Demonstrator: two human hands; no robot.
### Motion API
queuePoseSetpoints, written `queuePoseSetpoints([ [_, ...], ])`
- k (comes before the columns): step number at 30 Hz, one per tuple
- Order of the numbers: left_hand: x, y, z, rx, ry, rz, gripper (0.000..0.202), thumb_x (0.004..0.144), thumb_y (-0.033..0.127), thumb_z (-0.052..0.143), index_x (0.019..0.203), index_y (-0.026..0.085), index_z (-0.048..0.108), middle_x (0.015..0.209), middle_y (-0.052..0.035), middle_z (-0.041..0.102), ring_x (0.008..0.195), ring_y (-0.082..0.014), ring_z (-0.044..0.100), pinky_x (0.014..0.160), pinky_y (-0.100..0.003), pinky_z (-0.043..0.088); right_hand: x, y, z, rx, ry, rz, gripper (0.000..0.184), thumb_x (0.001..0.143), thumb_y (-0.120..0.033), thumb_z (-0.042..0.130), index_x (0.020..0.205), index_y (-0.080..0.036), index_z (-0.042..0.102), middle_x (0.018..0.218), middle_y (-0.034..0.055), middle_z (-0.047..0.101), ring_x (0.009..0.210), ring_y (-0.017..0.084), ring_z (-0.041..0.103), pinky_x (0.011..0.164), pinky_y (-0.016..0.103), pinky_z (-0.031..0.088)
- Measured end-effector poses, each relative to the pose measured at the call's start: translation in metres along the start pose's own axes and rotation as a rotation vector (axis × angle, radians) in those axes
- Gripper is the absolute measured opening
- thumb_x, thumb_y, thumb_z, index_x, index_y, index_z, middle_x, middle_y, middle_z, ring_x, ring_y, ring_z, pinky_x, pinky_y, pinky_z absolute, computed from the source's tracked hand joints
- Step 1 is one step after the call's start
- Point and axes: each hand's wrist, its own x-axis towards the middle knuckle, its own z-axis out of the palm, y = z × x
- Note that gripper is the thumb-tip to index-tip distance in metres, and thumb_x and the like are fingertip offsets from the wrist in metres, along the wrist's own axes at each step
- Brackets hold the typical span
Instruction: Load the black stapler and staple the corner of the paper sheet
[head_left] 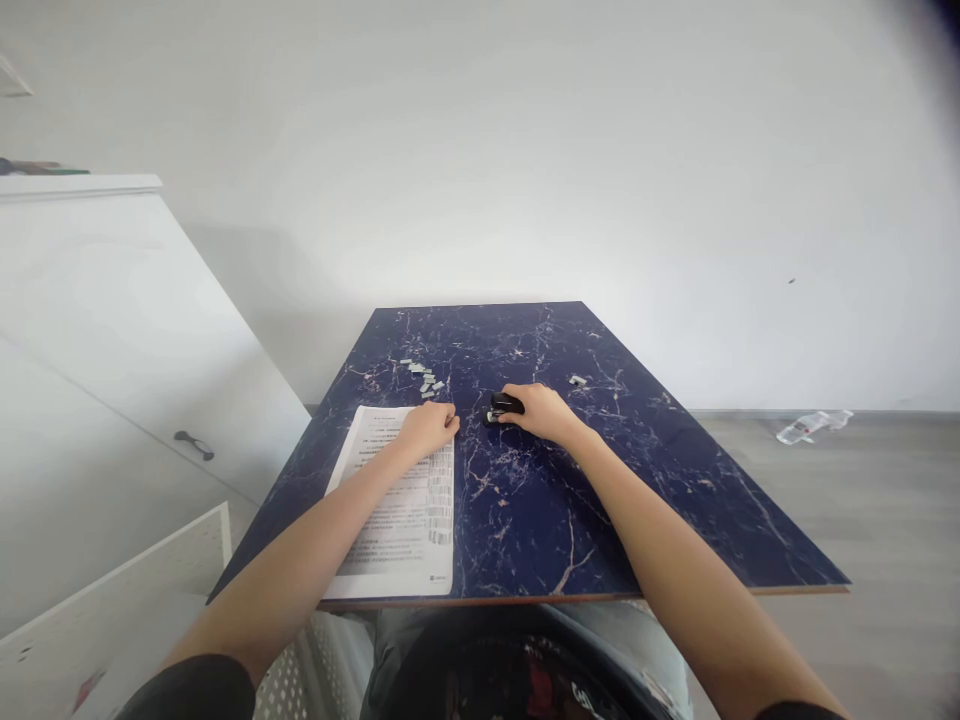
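- I see the black stapler (508, 404) over the middle of the counter (517, 335), to the right of the paper and clear of it; I can't tell whether it rests on the top.
- My right hand (545, 411) has its fingers wrapped around the stapler's near end.
- My left hand (427, 429) lies over the upper right part of the printed paper (382, 500), fingers curled in; I can't tell whether they grip anything.
- Down the paper's right edge I make out a column of short dark marks.
- Beyond the left hand I see a scatter of small pale pieces (428, 380), with a few more (577, 381) past the right hand.
- A white cabinet (112, 290) stands left of the counter; clear plastic packaging (814, 427) lies on the floor (870, 500) at right.
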Motion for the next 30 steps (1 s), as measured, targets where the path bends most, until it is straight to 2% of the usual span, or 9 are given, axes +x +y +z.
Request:
queuePoseSetpoints([
  [7,0.0,-0.002,0.001,0.001,0.002,0.005,0.031,0.094,0.036,0.043,0.068,0.021,0.049,0.065,-0.0033,0.06,0.059,-0.0183,0.053,0.056,-0.029,0.028,-0.005,0.007,-0.012,-0.019,0.024,0.033,0.029,0.086,-0.048,0.067,0.102,-0.025,0.062,0.093,0.0053,0.073,0.079,0.022,0.065,0.06,0.026,0.036],
  [12,0.001,0.001,0.001,0.007,-0.009,-0.011,0.031,0.095,0.035,0.043,0.068,0.021,0.049,0.065,-0.003,0.06,0.059,-0.0181,0.054,0.057,-0.029,0.029,-0.012,0.023,-0.031,-0.039,-0.022,0.05,0.031,0.084,-0.049,0.067,0.102,-0.024,0.064,0.091,0.007,0.072,0.075,0.022,0.064,0.059,0.027,0.037],
  [18,0.001,0.007,-0.002,0.03,-0.028,-0.002,0.029,0.094,0.034,0.043,0.07,0.022,0.053,0.066,-0.0039,0.061,0.061,-0.0196,0.056,0.058,-0.029,0.03,-0.032,0.064,-0.066,-0.004,-0.191,0.058,0.033,0.079,-0.055,0.067,0.088,-0.023,0.066,0.082,0.005,0.072,0.065,0.02,0.062,0.057,0.029,0.039],
  [22,0.0,0.006,-0.003,0.032,-0.022,-0.001,0.029,0.094,0.034,0.044,0.069,0.022,0.053,0.067,-0.0037,0.061,0.063,-0.0193,0.057,0.059,-0.029,0.031,-0.051,0.095,-0.083,-0.007,-0.192,0.18,0.037,0.076,-0.058,0.067,0.078,-0.021,0.064,0.077,0.0048,0.071,0.067,0.021,0.062,0.058,0.03,0.04],
  [27,0.001,0.002,-0.003,0.019,-0.027,0.018,0.03,0.095,0.035,0.044,0.069,0.021,0.052,0.066,-0.0035,0.061,0.061,-0.0183,0.056,0.059,-0.028,0.032,-0.071,0.124,-0.091,0.034,-0.298,0.281,0.034,0.069,-0.053,0.071,0.077,-0.021,0.066,0.08,0.0051,0.072,0.071,0.023,0.065,0.062,0.032,0.044],
  [30,0.001,-0.001,-0.004,-0.008,-0.042,0.041,0.03,0.095,0.035,0.045,0.07,0.021,0.053,0.066,-0.0035,0.061,0.06,-0.018,0.055,0.06,-0.029,0.033,-0.078,0.136,-0.089,0.076,-0.305,0.348,0.034,0.062,-0.046,0.075,0.084,-0.022,0.07,0.085,0.0055,0.073,0.075,0.025,0.066,0.066,0.034,0.048],
])
